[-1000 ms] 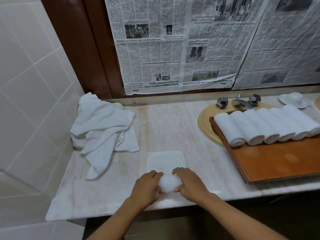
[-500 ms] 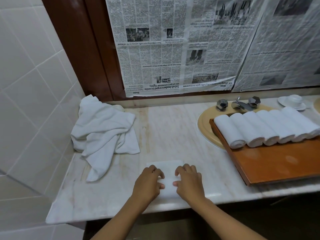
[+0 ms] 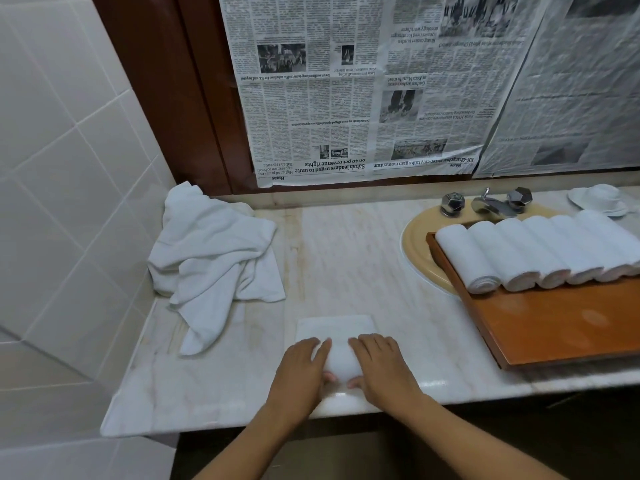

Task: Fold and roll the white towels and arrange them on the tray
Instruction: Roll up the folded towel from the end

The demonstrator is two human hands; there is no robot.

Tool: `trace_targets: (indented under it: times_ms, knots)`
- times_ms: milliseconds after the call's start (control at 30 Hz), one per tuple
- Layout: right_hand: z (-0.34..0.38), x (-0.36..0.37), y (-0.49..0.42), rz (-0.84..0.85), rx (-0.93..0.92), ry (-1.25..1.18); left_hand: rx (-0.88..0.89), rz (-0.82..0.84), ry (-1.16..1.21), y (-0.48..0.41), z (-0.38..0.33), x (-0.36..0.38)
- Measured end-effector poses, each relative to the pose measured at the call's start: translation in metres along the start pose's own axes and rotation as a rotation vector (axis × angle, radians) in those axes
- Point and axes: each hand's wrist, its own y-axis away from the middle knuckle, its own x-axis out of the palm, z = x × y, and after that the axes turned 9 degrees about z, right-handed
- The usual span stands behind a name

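We press our left hand (image 3: 300, 370) and right hand (image 3: 382, 367), each grip clamped on the half-rolled towel (image 3: 337, 344), at the marble bench (image 3: 346, 258) front edge. Left of it lie loose towels (image 3: 214, 258); right, a wooden tray (image 3: 561, 323) carrying rolled towels (image 3: 533, 249) over the sink (image 3: 415, 244). Newspaper (image 3: 363, 88) covers the wall behind.

1. Dim, flat indoor light with a cool grey cast; its source is outside the picture.
2. Shadows soft, faint under the hands; dark below the counter edge (image 3: 346, 415).
3. Small glare patch on the marble just near-side of the fingers (image 3: 372, 342).
4. Wide-angle bending: wall tiles (image 3: 69, 168) and newspaper (image 3: 346, 98) curve toward the edges.
5. Slightly soft overall; far-right rolled towels (image 3: 536, 251) blown out.
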Motion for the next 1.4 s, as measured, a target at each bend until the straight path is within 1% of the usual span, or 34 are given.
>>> trace_targets:
  times_ms: [67,133,233,367,433,467,500,533,567,633,700,733,800,867,933,1000,1067,1133,1200,1300,1400]
  knots:
    - [-0.003,-0.011,-0.006,0.035,-0.024,-0.064,-0.032,0.093,-0.008,-0.010,0.002,-0.011]
    - [-0.003,-0.021,-0.009,0.102,0.011,-0.205,-0.066,0.163,0.058,-0.018,0.004,-0.020]
    - [-0.004,-0.028,-0.011,0.197,0.051,-0.327,-0.119,0.301,0.161,-0.025,0.005,-0.035]
    - [-0.009,-0.032,-0.020,0.392,0.092,-0.543,-0.171,0.495,0.286,-0.032,0.013,-0.040]
    - [-0.008,-0.035,-0.027,0.439,0.112,-0.535,-0.209,0.519,0.314,-0.037,0.011,-0.043]
    - [-0.008,-0.036,-0.032,0.428,0.125,-0.465,-0.242,0.491,0.289,-0.040,0.008,-0.043]
    - [-0.005,-0.037,-0.035,0.393,0.137,-0.366,-0.278,0.421,0.232,-0.040,0.004,-0.043]
    - [-0.003,-0.037,-0.037,0.333,0.143,-0.277,-0.301,0.300,0.148,-0.039,0.000,-0.042]
    - [-0.001,-0.036,-0.038,0.249,0.142,-0.217,-0.305,0.146,0.063,-0.035,-0.005,-0.041]
    - [0.005,-0.032,-0.031,0.084,0.087,-0.129,-0.247,-0.050,-0.028,-0.020,-0.010,-0.032]
    - [0.008,-0.018,-0.021,-0.034,0.062,-0.036,-0.172,-0.218,-0.024,-0.007,-0.010,-0.014]
    - [0.008,-0.009,-0.018,-0.128,0.054,-0.023,-0.148,-0.262,-0.005,-0.002,-0.007,-0.007]
    - [0.009,0.003,-0.013,-0.241,0.030,-0.006,-0.128,-0.313,-0.018,0.005,-0.003,0.003]
    - [0.010,0.011,-0.011,-0.270,0.033,-0.005,-0.139,-0.306,0.000,0.004,-0.001,0.006]
    - [0.011,0.010,-0.015,-0.287,0.036,0.025,-0.165,-0.272,0.067,0.000,-0.001,0.002]
    - [0.010,0.006,-0.022,-0.258,0.029,0.058,-0.174,-0.239,0.098,-0.008,0.005,-0.002]
    - [0.008,0.000,-0.035,-0.213,0.044,0.074,-0.201,-0.164,0.108,-0.019,0.011,-0.007]
    - [0.004,-0.009,-0.050,-0.154,0.073,0.093,-0.285,-0.078,0.194,-0.031,0.015,-0.011]
    - [0.005,-0.016,-0.064,-0.041,0.084,0.073,-0.375,-0.021,0.307,-0.043,0.019,-0.016]
    - [-0.003,-0.027,-0.081,0.179,0.127,-0.115,-0.421,0.066,0.385,-0.058,0.025,-0.021]
    - [-0.011,-0.035,-0.087,0.346,0.088,-0.276,-0.456,0.125,0.429,-0.066,0.030,-0.023]
